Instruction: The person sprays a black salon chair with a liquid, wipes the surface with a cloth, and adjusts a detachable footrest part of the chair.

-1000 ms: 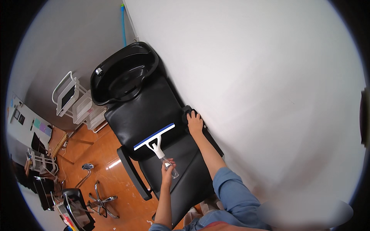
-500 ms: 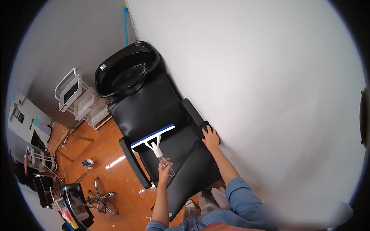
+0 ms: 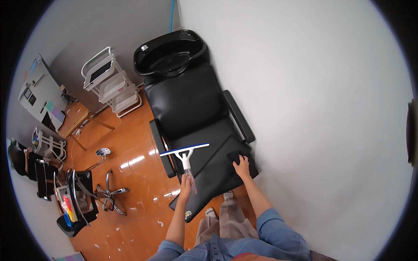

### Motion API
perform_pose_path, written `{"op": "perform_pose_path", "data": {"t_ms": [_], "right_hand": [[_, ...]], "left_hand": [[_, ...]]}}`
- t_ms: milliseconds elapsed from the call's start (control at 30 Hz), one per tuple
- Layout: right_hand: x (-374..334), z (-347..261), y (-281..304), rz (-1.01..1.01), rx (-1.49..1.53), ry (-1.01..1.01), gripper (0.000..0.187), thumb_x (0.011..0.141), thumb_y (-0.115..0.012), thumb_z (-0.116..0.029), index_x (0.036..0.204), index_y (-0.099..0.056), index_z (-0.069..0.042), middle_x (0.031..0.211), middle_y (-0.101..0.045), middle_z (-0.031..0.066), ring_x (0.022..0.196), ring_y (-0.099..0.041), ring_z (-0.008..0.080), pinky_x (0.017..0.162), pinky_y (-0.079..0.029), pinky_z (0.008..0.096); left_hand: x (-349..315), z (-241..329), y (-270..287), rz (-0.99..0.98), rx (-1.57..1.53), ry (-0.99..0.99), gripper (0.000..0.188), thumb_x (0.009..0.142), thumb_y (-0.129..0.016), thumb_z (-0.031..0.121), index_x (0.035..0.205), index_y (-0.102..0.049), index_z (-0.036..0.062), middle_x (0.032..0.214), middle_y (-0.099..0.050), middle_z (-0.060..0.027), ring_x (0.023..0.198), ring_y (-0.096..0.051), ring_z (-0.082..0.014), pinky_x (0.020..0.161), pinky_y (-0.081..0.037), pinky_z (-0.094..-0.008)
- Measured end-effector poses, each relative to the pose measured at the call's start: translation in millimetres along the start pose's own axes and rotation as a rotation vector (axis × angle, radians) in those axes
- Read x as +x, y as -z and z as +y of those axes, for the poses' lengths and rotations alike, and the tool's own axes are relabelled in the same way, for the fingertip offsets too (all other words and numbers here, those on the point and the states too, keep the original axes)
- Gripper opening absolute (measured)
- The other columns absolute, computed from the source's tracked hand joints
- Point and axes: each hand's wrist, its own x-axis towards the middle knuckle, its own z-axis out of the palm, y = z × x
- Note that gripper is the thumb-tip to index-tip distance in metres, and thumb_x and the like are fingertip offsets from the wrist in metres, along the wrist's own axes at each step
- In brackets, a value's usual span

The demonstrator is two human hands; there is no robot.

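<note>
A black padded shampoo chair (image 3: pixel 187 102) stretches in front of me, with a black wash basin (image 3: pixel 151 65) at its head. My left hand (image 3: pixel 186 186) is closed round the clear bottle handle of a white squeegee (image 3: pixel 186 162). Its wide blade with a blue strip points away from me, above the left side of the seat. On the leg rest (image 3: pixel 213 182), toward its right side, my right hand (image 3: pixel 242 167) grips a black cloth (image 3: pixel 234 156) and presses it against the padding.
A pale wall (image 3: pixel 313 108) runs along the chair's right side. At the left stand a white three-tier trolley (image 3: pixel 114 85), a chrome wheeled base (image 3: pixel 109 191) and a black chair (image 3: pixel 85 180) bearing colourful items. A person (image 3: pixel 26 163) is at the far left. White scraps dot the orange floor (image 3: pixel 135 209).
My right hand has moved with the cloth from the right armrest's front end onto the leg rest. The squeegee is still in my left hand, its blade now more level. My view has shifted.
</note>
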Motion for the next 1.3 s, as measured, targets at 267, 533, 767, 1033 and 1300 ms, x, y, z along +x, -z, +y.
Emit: {"op": "perform_pose_path", "data": {"t_ms": [267,533,767,1033,1300], "right_hand": [[23.3,-72.1,-59.7,-0.152,0.549,-0.265,0.062,0.085,-0.062,-0.026,0.137,-0.035,-0.006,0.138,-0.03,0.0213,0.127,-0.036,0.0374,0.104,-0.034,0.0424],[96.4,-103.9,-132.3,0.001,0.461,-0.135,0.053,0.083,-0.065,-0.021,0.122,-0.039,0.002,0.13,-0.032,0.0229,0.119,-0.04,0.0377,0.101,-0.036,0.0399],[101.8,-103.0,-175.2,-0.062,0.412,-0.33,0.046,0.087,-0.062,-0.02,0.121,-0.04,0.002,0.132,-0.033,0.0201,0.118,-0.043,0.0344,0.098,-0.039,0.0371],[46.8,-23.9,-199.6,-0.029,0.519,-0.116,0.025,0.084,-0.06,-0.01,0.106,-0.049,-0.004,0.104,-0.054,0.0101,0.096,-0.056,0.0211,0.081,-0.048,0.0329],[-76.1,10.5,-198.2,-0.055,0.632,-0.178,0.019,0.081,-0.06,-0.001,0.098,-0.054,-0.004,0.087,-0.058,0.0039,0.073,-0.056,0.012,0.066,-0.048,0.0258]], "left_hand": [[74.0,-56.0,23.3,-0.054,0.106,-0.044,0.04,0.095,-0.052,0.037,0.121,-0.05,0.0067,0.091,-0.055,-0.0011,0.079,-0.051,-0.0097,0.073,-0.043,-0.0249],[161.5,-80.4,17.2,0.186,0.551,0.017,0.045,0.092,-0.057,0.031,0.125,-0.049,0.0015,0.096,-0.065,-0.0155,0.093,-0.062,-0.0256,0.082,-0.046,-0.0353],[169.7,-116.0,31.2,0.313,0.444,0.066,0.046,0.091,-0.055,0.028,0.127,-0.047,0.0012,0.108,-0.062,-0.023,0.105,-0.059,-0.0377,0.089,-0.045,-0.0411],[102.2,-107.2,28.1,0.435,0.433,-0.112,0.029,0.086,-0.056,0.015,0.112,-0.058,0.0015,0.111,-0.06,-0.019,0.103,-0.058,-0.0339,0.091,-0.044,-0.0385],[-7.4,-177.1,48.7,0.586,0.366,-0.126,0.021,0.08,-0.06,0.007,0.101,-0.06,0.0017,0.099,-0.062,-0.015,0.091,-0.059,-0.0284,0.084,-0.046,-0.0371]]}}
